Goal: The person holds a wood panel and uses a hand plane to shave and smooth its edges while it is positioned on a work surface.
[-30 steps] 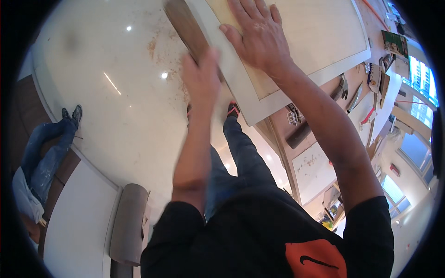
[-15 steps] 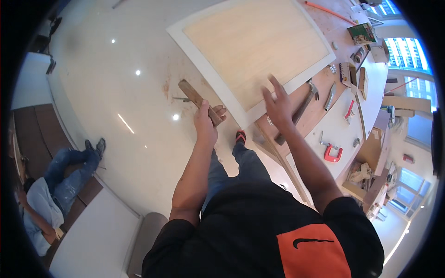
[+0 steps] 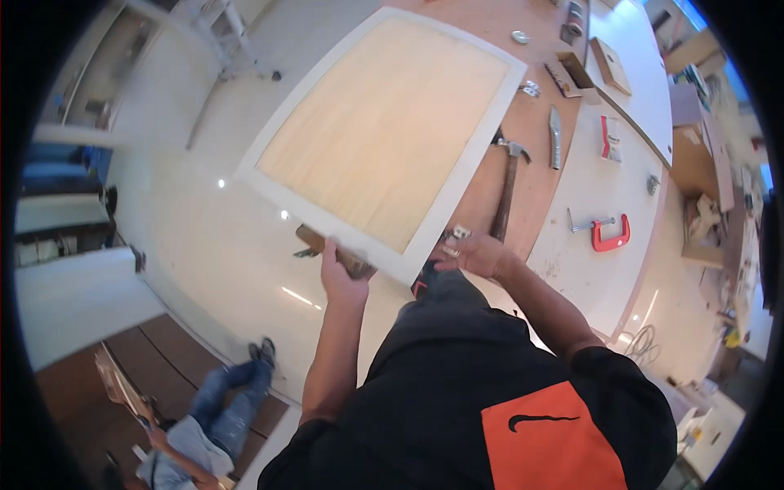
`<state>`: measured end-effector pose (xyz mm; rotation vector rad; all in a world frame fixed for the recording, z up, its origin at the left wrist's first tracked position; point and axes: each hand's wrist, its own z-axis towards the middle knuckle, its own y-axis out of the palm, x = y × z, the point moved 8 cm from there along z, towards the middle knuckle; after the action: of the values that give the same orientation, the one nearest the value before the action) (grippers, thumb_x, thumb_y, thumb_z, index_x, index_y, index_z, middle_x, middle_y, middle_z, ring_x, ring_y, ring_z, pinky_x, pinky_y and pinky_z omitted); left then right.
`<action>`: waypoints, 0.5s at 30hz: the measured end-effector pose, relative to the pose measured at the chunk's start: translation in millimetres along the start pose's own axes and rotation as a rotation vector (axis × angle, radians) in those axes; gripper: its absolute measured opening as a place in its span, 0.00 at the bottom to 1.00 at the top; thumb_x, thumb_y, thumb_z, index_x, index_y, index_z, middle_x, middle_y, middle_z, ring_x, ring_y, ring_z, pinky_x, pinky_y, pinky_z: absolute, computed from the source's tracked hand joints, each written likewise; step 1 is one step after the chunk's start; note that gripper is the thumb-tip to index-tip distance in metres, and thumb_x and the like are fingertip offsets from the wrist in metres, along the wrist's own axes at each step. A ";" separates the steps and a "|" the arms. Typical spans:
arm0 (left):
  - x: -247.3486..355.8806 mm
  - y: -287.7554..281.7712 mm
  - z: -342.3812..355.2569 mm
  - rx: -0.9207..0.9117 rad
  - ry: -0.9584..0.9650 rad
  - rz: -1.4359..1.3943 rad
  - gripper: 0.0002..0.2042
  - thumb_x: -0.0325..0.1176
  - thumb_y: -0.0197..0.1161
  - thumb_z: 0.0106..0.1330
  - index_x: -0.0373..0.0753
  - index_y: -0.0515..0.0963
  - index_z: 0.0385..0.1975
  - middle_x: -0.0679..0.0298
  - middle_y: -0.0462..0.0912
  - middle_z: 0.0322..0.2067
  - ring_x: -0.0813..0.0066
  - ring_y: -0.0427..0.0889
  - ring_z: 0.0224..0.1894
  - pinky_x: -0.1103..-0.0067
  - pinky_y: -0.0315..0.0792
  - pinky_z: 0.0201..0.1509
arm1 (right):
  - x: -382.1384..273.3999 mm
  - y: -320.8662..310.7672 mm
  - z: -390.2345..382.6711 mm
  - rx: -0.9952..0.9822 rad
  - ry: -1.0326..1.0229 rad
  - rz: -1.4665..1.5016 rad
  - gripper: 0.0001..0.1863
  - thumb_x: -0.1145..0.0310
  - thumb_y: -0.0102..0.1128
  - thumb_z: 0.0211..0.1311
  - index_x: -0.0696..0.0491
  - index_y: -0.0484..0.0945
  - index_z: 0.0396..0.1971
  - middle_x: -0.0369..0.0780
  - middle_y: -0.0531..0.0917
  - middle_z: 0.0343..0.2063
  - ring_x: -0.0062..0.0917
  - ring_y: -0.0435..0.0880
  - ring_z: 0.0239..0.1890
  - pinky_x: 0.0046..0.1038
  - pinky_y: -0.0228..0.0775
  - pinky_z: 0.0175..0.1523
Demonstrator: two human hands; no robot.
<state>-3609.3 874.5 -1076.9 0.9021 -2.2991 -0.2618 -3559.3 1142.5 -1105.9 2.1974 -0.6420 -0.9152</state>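
My left hand is closed around a brown wooden hand plane, a block with a thin bar sticking out of its side. It is at the near left edge of a pale wood panel with a white border; whether they touch I cannot tell. My right hand is at the bench edge beside the panel's near corner, fingers curled at a small silver metal fitting, perhaps a hinge. The fingertips are partly hidden. Just beyond that hand lies a claw hammer with a dark handle.
On the bench lie a red clamp, a grey utility knife, a small packet and an opened carton. Another person is low on the left by brown boards. A cable lies on the floor at right.
The view has turned. My left hand has brought the hand plane to the panel's near edge. My right hand has come off the panel's corner down to the metal fitting, its spread fingers now curled.
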 end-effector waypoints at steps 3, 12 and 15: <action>21.7 10.3 -20.3 0.089 0.014 0.111 0.26 0.54 0.54 0.76 0.50 0.65 0.67 0.59 0.73 0.62 0.52 0.73 0.64 0.45 0.70 0.62 | 8.4 23.2 6.2 -0.272 0.087 0.123 0.42 0.71 0.73 0.61 0.56 0.60 0.73 0.47 0.76 0.65 0.41 0.77 0.66 0.46 0.76 0.63; 59.6 60.2 -60.3 0.076 0.024 0.223 0.28 0.54 0.60 0.72 0.52 0.64 0.68 0.60 0.71 0.64 0.52 0.72 0.66 0.43 0.69 0.63 | 5.9 7.3 51.2 -0.427 -0.028 -0.091 0.42 0.63 0.85 0.45 0.57 0.76 0.63 0.43 0.84 0.54 0.35 0.81 0.60 0.39 0.73 0.65; 83.8 53.6 -57.2 0.058 0.055 0.236 0.29 0.54 0.60 0.72 0.52 0.64 0.69 0.60 0.71 0.64 0.51 0.71 0.66 0.42 0.68 0.63 | 1.2 19.2 69.6 -0.324 -0.078 -0.373 0.39 0.62 0.88 0.38 0.59 0.83 0.54 0.41 0.86 0.47 0.31 0.85 0.51 0.31 0.76 0.60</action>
<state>-3648.3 861.2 -969.9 0.6489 -2.3444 -0.0682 -3614.3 1102.2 -1129.6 2.0237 -0.1009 -1.2051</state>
